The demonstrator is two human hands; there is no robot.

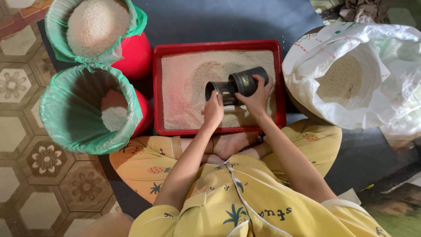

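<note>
- Tiled floor lay under a dark mat point(228, 19); red tray point(217, 45) of rice point(184, 87) sat before my knees.
- Left hand point(213, 110) gripped one tin point(221, 91), right hand point(257, 94) the other can point(249, 81), both over the rice (mouths nearly touching).
- I judged tipping slowly best, rims aligned.

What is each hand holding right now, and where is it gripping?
Left hand holds the smaller dark can by its side wall. Right hand grips the larger dark can around its side, tilted toward the other, over the red tray.
</note>
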